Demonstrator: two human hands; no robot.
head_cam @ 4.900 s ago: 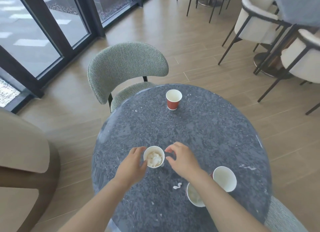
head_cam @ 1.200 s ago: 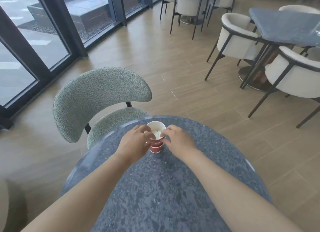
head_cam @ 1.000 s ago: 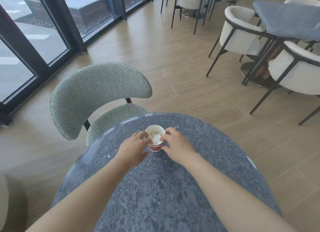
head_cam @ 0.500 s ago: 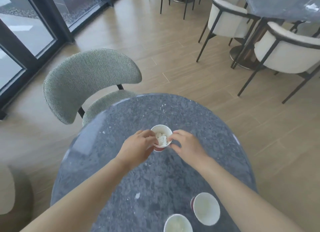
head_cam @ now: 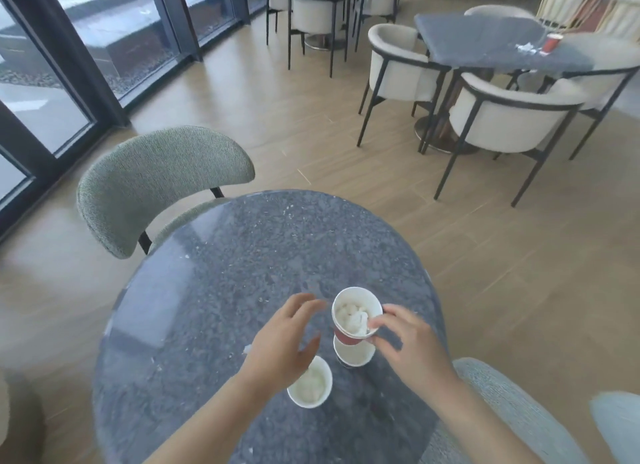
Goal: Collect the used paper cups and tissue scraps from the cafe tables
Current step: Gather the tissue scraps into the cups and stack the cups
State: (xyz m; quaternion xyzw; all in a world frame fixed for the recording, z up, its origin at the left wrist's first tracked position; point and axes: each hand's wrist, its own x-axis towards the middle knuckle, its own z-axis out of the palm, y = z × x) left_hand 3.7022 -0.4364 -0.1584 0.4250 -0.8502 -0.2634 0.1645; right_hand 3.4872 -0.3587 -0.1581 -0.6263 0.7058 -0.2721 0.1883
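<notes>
The right hand (head_cam: 405, 342) pinches the rim of a tissue-filled cup (head_cam: 356, 316) just above a second cup (head_cam: 353, 355) on the table (head_cam: 225, 290); the left hand (head_cam: 284, 342) hovers spread. Likely stacking: next, lower it in squarely.

Upper cup (head_cam: 356, 316) seemingly over lower cup (head_cam: 353, 355), third cup (head_cam: 311, 389) left.

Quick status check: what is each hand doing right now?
Left hand: open, fingers spread, holding nothing.
Right hand: closed, pinching the rim of the tissue-filled red cup.
</notes>
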